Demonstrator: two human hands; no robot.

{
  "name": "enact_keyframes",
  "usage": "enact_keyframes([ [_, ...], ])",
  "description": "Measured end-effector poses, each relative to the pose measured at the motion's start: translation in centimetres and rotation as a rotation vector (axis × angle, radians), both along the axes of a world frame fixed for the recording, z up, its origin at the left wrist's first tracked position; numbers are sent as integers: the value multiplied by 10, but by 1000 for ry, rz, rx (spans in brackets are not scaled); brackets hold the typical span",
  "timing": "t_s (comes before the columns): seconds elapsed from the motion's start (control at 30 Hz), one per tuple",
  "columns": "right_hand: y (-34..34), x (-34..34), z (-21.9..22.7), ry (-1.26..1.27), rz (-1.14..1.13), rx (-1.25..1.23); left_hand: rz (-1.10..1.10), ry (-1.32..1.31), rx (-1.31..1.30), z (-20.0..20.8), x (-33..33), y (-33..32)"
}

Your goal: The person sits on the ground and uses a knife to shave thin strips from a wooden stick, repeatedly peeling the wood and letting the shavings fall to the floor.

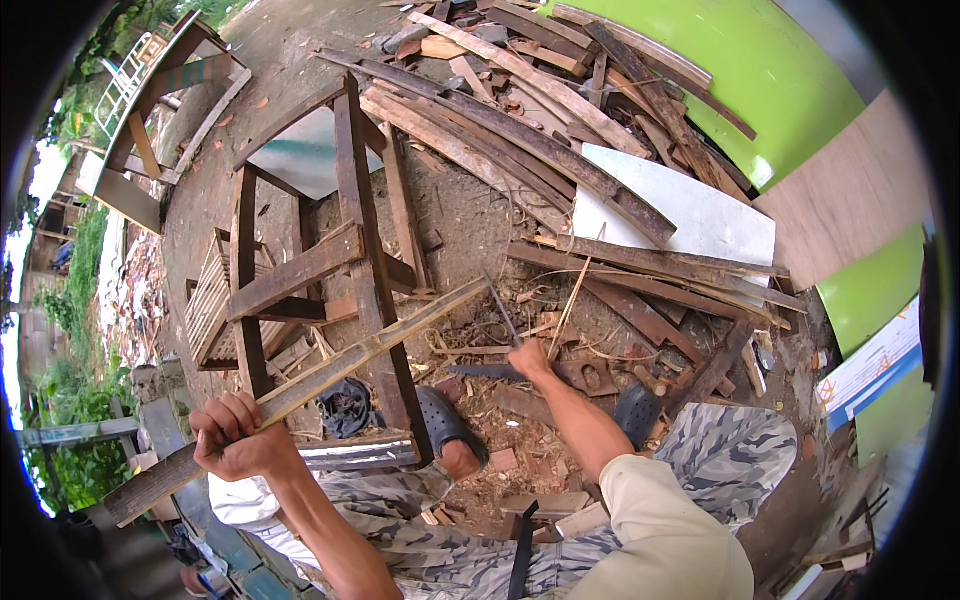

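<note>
My left hand (240,438) is wrapped round the lower part of a long wooden strip (365,348), which slants up to the right across my lap. My right hand (531,356) is closed on a narrow-bladed tool (503,310). Its grey blade is seen nearly edge-on, so its exact kind cannot be told. The tip of the blade meets or lies close to the strip's far end. Behind the strip stands a dark wooden frame (365,225) with upright legs and cross rails. A dark flat piece (485,371) lies on the ground beside my right hand.
Scrap planks (470,150) are heaped ahead and to the right, with a white panel (680,215) among them. Green boards (740,80) lie at the upper right. A slatted wooden crate (215,300) is beyond the frame. Wood chips (520,450) cover the ground between my feet.
</note>
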State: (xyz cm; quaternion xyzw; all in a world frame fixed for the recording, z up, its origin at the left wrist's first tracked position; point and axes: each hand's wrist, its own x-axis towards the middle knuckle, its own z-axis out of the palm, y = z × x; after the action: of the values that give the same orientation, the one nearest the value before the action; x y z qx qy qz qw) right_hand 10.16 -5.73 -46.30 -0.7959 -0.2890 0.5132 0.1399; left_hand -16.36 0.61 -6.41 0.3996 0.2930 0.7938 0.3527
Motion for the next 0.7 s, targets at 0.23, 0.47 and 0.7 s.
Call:
enact_keyframes([
  [0.23, -15, -28, 39, 22, 212, 361, -25, 36, 7, -2, -27, -8],
  [0.47, -14, -43, 63, 64, 134, 331, -120, 70, 39, -1, -23, -9],
  [0.7, -42, -77, 78, 92, 52, 421, -197, 72, 44, 3, -6, -7],
])
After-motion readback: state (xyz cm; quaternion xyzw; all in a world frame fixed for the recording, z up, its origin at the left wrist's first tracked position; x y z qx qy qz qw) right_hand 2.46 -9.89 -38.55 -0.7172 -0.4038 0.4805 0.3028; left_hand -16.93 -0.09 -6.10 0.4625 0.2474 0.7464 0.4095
